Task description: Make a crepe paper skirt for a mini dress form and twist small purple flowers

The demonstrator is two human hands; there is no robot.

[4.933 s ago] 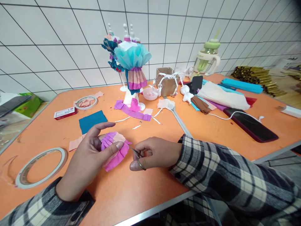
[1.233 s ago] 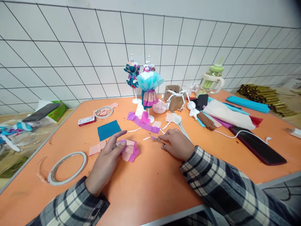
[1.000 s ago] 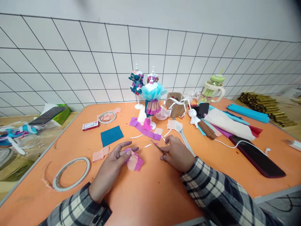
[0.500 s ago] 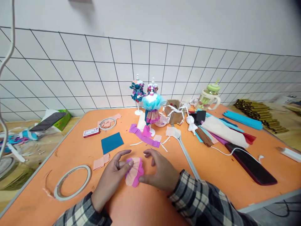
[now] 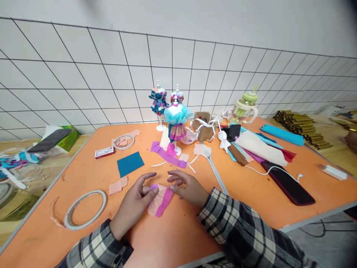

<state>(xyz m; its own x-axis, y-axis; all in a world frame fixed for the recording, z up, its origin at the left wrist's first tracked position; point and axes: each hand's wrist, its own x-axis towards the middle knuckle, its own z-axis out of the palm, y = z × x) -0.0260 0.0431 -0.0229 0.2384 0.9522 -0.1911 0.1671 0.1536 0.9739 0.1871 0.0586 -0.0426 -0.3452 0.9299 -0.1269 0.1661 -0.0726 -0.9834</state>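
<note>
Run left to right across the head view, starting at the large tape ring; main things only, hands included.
Large tape ring → left hand → pink-and-purple paper → right hand → white doll-like figure → green-lidded bottle → dark flat device → white block

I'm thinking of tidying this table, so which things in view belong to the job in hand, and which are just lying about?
Likely part of the job:
peach-and-purple paper piece, held by the left hand, with the right hand at its edge
purple paper strip
peach paper scraps

Probably just lying about:
green-lidded bottle
black phone on the right
grey phone on the left
</note>
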